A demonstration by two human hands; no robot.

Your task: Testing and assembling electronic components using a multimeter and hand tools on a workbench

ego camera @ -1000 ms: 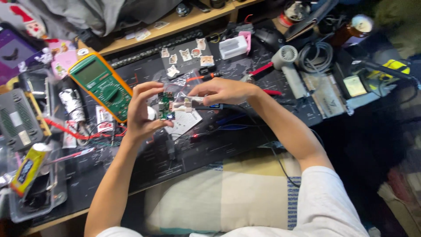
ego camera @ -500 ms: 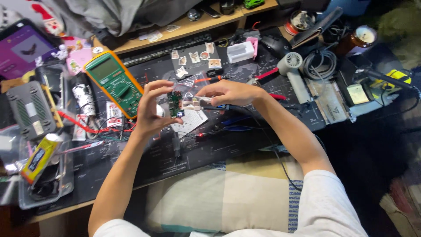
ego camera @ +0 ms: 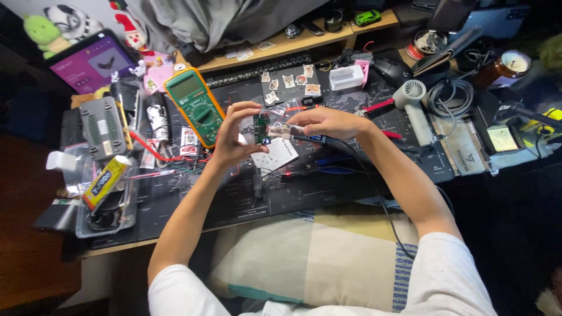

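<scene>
My left hand [ego camera: 234, 136] holds a small green circuit board [ego camera: 261, 128] upright by its edges above the dark desk mat [ego camera: 328, 187]. My right hand [ego camera: 328, 122] grips a dark pen-shaped tool with a cable [ego camera: 310, 138], and its fingertips pinch a small clear part [ego camera: 281, 130] against the board's right side. A white printed paper slip [ego camera: 275, 155] lies on the mat just under the board.
A green multimeter [ego camera: 194, 105] with red leads lies left of my hands. A grey router [ego camera: 102, 127], a yellow glue tube [ego camera: 104, 181], a tablet [ego camera: 93, 61], a white mini heat gun [ego camera: 413, 108], coiled cable [ego camera: 452, 96], stickers [ego camera: 290, 82] and a candle jar [ego camera: 508, 65] crowd the desk.
The view shifted, so the desk sits further right and lower in the frame. Both hands stay together on the circuit board in the same grip.
</scene>
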